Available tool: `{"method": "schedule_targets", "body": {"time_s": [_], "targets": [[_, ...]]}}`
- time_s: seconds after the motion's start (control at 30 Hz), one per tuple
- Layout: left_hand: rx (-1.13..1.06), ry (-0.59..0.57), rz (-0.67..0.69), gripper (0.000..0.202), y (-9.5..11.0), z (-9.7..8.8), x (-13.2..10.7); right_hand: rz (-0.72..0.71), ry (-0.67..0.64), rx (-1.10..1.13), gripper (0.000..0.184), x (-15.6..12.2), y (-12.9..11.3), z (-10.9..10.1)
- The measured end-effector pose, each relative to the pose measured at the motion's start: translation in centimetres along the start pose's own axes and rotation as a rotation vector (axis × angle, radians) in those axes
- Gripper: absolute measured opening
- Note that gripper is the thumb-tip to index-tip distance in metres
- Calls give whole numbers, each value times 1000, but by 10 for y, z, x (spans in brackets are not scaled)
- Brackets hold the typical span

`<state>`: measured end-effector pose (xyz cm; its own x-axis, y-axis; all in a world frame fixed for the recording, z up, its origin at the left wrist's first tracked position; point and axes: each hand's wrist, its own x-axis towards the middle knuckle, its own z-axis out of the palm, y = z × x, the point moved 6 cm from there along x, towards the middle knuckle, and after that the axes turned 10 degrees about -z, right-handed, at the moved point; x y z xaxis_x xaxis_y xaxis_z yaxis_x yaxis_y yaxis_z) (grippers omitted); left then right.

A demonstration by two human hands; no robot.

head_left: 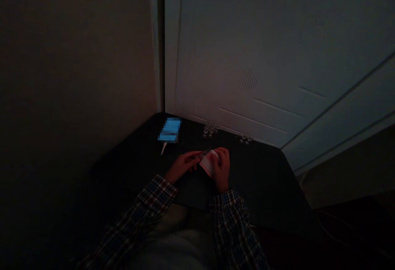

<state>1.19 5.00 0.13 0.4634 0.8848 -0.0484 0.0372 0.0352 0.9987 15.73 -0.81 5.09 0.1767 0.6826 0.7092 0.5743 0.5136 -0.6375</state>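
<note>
Hands together over the black table (265, 187): right hand (221, 166) clamped on a white sheet (207, 168), partly covering it; left hand (187, 164) alongside, grip cannot be told. Beyond: clear round ornaments (210, 129), lit phone (170, 129).

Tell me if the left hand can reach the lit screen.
Probably yes: nothing visible stands between the left hand and the lit screen, though that hand is busy at the white paper.

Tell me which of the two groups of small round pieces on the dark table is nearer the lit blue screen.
The picture's left group, which shows more pieces; the right group sits farther from the lit blue screen, along the pale panel.
</note>
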Motion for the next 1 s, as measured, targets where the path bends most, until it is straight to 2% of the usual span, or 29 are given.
{"method": "schedule_targets", "body": {"time_s": [0.17, 1.0], "targets": [[12, 25, 34, 43, 6, -2, -2, 7, -20, 19, 14, 0, -1, 0], [19, 111, 18, 27, -2, -9, 3, -27, -99, 52, 15, 1, -6, 8]]}}
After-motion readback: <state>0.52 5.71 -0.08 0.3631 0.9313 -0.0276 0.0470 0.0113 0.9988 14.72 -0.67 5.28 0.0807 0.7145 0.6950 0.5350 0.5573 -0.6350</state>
